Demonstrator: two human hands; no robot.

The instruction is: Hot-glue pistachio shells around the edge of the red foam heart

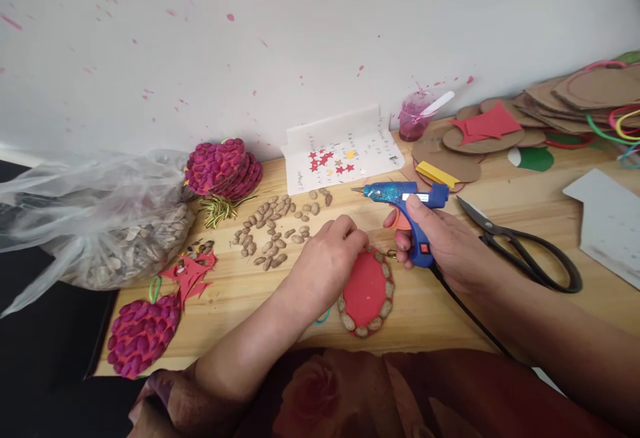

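Observation:
My right hand [445, 241] is wrapped round the handle of a blue glue gun [387, 191], whose nozzle points left above the table. Below it lies a red oval disc [367, 288] with peanuts in their shells set along its rim. At the disc's upper left edge, my left hand [327, 258] is closed with its fingers bent together and down. Whatever sits under those fingertips is hidden. Loose peanuts [270, 225] are scattered on the table left of that hand.
Black-handled scissors [525, 245] lie right of my right hand. Cardboard ovals [595, 88] are stacked at the back right. A paper with small stars [370, 138] and a stained cup [414, 118] stand by the wall. At left are a plastic bag [125, 245] and magenta-covered pieces [145, 335].

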